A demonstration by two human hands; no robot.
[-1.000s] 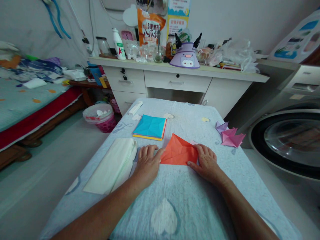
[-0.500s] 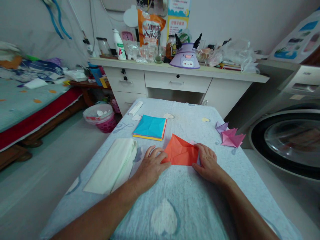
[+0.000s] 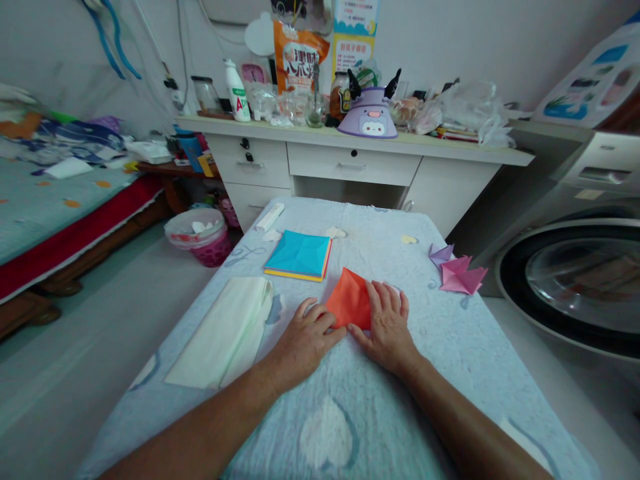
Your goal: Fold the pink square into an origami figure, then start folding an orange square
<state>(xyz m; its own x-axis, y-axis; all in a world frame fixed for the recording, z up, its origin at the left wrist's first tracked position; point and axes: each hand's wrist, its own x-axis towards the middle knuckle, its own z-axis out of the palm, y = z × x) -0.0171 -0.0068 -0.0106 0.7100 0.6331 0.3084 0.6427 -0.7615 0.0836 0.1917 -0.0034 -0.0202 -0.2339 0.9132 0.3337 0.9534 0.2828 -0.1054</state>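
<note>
A partly folded sheet of orange origami paper (image 3: 349, 300) lies on the cloth-covered table in front of me. My left hand (image 3: 311, 337) has its curled fingers and thumb closed on the paper's left corner. Across the paper's right part, my right hand (image 3: 385, 327) rests flat, fingers extended and hiding that side. Beyond my left hand is a stack of coloured paper (image 3: 299, 253), blue on top. To the right sit a pink folded paper piece (image 3: 461, 275) and a smaller purple one (image 3: 441, 254).
A pale folded cloth or paper bundle (image 3: 225, 333) lies left of my left hand. A white stick-like object (image 3: 270, 217) is at the table's far left corner. Behind stands a white cabinet (image 3: 350, 167); a washing machine (image 3: 595, 153) is on the right, a pink bin (image 3: 213, 250) on the left.
My right hand has moved left from the paper's right edge to lie over its right half. My left hand stays at the left corner, shifted very slightly.
</note>
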